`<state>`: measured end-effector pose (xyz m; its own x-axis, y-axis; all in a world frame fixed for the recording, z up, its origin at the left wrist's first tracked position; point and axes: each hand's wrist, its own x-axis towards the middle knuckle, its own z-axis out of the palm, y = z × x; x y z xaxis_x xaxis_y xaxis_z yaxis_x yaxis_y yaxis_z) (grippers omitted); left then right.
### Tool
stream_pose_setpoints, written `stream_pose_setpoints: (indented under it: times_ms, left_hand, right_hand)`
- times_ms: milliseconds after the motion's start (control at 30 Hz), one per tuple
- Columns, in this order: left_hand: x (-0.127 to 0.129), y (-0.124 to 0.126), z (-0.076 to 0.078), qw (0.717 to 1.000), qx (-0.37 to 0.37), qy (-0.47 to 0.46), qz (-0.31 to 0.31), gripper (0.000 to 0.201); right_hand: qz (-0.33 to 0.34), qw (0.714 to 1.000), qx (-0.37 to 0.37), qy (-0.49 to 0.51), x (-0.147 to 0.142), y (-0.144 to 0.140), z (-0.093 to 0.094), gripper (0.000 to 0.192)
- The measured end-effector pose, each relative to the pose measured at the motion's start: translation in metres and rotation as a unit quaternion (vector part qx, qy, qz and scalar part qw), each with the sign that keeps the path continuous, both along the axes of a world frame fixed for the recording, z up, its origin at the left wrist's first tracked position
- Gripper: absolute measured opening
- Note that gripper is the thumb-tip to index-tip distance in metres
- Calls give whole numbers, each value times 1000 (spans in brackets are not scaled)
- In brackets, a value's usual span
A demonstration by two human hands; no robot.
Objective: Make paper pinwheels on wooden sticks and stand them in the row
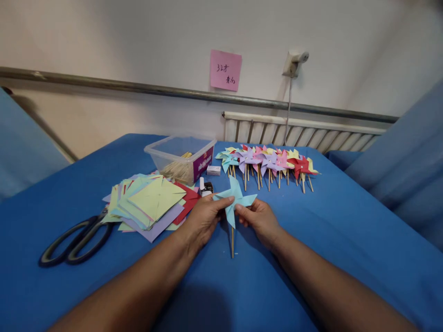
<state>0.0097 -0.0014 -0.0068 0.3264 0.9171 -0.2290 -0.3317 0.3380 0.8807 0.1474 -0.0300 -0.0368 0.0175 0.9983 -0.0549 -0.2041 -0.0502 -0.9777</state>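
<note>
Left hand (204, 216): pinched with thumb and fingers on the left blade of the light blue pinwheel (234, 199).
Right hand (259, 219): closed on the right blade of the same pinwheel, fingertips near its centre.
Pinwheel position: held just above the blue counter (328, 230), between both hands, in front of the paper stack; wooden stick (232, 242) hanging down from the centre toward the person.
Blade risk: likely creased or torn if either pinch tightens or the hands pull apart, thin paper giving way at the folds.
Centre risk: folded tips probably prone to springing loose from the middle if pressure there slackens; fastening at the hub too small to tell.
Stick risk: free lower end close to the cloth, apt to catch on it and twist the head out of line.
Small bottle (202, 186): standing just behind the left hand, beside a dark small object; could be knocked over by a backward move of the knuckles.
Paper stack (148, 207): loose coloured squares fanned out left of the left hand, easily dragged or scattered by the forearm.
Scissors (74, 240): lying at the far left, touching the edge of the stack, well apart from both hands; little danger as placed.
Finished row (266, 161): many coloured pinwheels lying at the back, beyond a clear plastic box (180, 157); liable to be swept aside by a careless reach.
</note>
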Motion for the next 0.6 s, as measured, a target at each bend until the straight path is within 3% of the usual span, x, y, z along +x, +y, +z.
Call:
stream_pose_setpoints:
  times_ms: [200, 433, 600]
  left_hand:
    - [0, 0, 1, 1000, -17, 16, 11, 19]
    - [-3, 3, 0, 998, -19, 0, 62, 22]
    - [-2, 3, 2, 997, -25, -7, 72, 21]
  right_hand:
    - [0, 1000, -3, 6, 0, 0, 1, 39]
    - [135, 990, -47, 2, -1, -6, 3, 38]
    - [145, 988, -44, -4, -2, -6, 1, 32]
